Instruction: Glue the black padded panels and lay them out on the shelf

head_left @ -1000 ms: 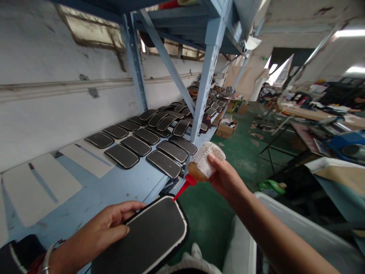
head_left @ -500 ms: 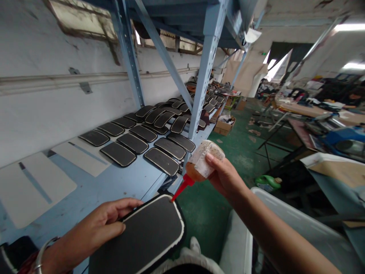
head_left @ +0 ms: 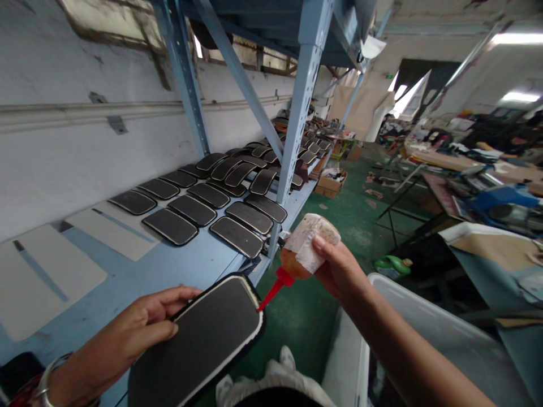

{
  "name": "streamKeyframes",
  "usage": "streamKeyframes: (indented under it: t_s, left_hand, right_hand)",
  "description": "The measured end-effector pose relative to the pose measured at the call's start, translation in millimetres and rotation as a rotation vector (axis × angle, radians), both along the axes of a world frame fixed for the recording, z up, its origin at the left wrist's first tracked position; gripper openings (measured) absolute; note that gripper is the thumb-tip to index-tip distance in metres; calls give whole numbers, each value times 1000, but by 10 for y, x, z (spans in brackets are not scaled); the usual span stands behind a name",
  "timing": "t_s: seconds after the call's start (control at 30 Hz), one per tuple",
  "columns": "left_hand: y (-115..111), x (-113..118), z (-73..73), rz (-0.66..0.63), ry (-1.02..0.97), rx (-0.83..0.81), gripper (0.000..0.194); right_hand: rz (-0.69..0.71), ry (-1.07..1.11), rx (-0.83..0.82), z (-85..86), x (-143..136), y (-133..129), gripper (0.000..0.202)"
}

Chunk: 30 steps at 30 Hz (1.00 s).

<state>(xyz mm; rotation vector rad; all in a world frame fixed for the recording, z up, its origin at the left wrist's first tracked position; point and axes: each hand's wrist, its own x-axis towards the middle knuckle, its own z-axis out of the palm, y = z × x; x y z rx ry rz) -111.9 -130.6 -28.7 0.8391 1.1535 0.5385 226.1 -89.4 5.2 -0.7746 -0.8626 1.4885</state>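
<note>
Red nozzle (head_left: 272, 293) farther along black panel (head_left: 203, 339), bottle (head_left: 309, 246) in grip of right hand (head_left: 338, 265), panel in left hand (head_left: 138, 325).

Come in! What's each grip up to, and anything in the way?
Left grip: holding black rounded-rectangular pale-edged panel. Right grip: white-wrapped amber bottle, red tapered nozzle at panel's right edge. Nothing visible blocking nozzle.
</note>
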Motion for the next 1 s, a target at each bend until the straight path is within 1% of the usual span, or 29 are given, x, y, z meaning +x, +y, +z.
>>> streamKeyframes:
  t_s: [0.13,0.27,0.43,0.6,0.7,0.83,1.0]
  left_hand:
    - [15,50,17,46,-44,-40,55]
    - [2,108,41,107,-103,-77,58]
    - [-26,183,62,79,-211,-80,52]
    - [-38,241,101,105,-197,-57,48]
    - [-35,281,144,128,-178,-53,49]
    - [-13,329,187,151,-184,-75,59]
    - [23,349,185,202,-143,-52,60]
  right_hand:
    - [-54,46,-15,-42,23,-9,39]
    - [-151,130,-68,-103,27,33,36]
    - [-269,233,-101,-183,-2,117,35]
    - [-354,245,-96,-274,-33,139,37]
    - [-371,241,-119,-309,-55,116,38]
    - [-347,227,-146,-311,-104,54,39]
    - [-324,190,-167,-321,-166,-61,41]
